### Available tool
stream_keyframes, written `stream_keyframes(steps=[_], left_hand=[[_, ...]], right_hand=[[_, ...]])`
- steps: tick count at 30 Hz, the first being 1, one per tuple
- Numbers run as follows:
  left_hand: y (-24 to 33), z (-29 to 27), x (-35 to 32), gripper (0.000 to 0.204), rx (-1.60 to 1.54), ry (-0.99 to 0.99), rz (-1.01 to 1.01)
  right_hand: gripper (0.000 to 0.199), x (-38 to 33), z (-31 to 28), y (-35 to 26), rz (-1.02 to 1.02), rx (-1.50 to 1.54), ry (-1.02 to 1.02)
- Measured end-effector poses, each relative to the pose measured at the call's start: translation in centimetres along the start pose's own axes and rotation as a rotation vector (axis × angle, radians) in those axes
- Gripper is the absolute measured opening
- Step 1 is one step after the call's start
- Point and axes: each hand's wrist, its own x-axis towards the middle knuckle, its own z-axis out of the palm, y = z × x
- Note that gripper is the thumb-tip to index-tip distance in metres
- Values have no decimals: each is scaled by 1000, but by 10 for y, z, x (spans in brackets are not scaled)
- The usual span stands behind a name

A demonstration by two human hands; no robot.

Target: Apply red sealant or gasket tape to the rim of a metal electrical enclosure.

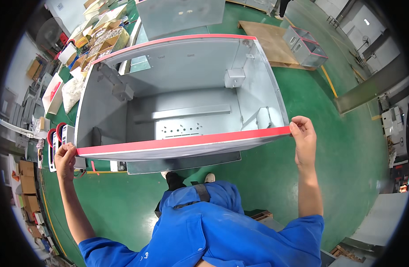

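Red runs along the near edge of the open grey metal box, a narrow strip with one of my hands at each end. My left hand, left of centre, has thumb and fingers closed narrowly on the strip's left end at the near-left corner; my right hand, right of centre, pinches its other end at the near-right corner. Whether my fingertips also grip the metal rim, I can't tell. The box fills the centre and upper centre of the frame, its open side facing up toward me, its long axis crossing from left to right and rising slightly toward the right. The strip follows that axis, and a second red band lines the far edge. Inside, a small metal block sits at the right and a pale rail lies lengthwise over the bottom, beyond a row of holes. Below the box are my blue clothes, with green floor around. At upper left stand open cartons of small parts, with a white bag just below; at upper right, two smaller grey boxes rest on a wooden board.
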Motion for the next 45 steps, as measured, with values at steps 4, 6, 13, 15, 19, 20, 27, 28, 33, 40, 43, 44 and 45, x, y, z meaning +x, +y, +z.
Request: stream_keyframes(steps=[4,6,13,15,19,20,27,28,33,40,43,44,45], left_hand=[[1,-1,-1,13,-8,-10,-10],[2,-1,-2,13,-5,-12,-6],[7,7,-5,8,3,-2,-11],[8,9,-6,8,4,8,-14],[14,15,-10,8,3,10,-7],[14,15,-10,8,-3,23,-27],[21,20,-12,10,-3,29,-36],[21,20,-12,10,-7,31,-33],[18,15,-11,10,-17,12,-33],[23,23,-15,12,-35,31,-37],[22,22,-15,12,-1,28,-46],[22,22,-15,12,-6,31,-44],[21,22,-15,12,-11,33,-41]], right_hand=[[20,-9,13,-3,-494,-480,146],[24,-15,27,-12,-670,-654,35],[45,-33,62,-5,-908,-968,-236],[46,-36,69,-3,-931,-1025,-256],[48,-39,76,2,-932,-1074,-271],[47,-39,76,2,-919,-1068,-272],[46,-40,78,4,-939,-1062,-252],[47,-40,78,4,-937,-1058,-252],[49,-40,80,4,-920,-1055,-277],[51,-42,82,4,-914,-1062,-264],[51,-43,87,3,-927,-1049,-268],[51,-44,90,3,-933,-1043,-271],[51,-46,94,2,-937,-1027,-293]])
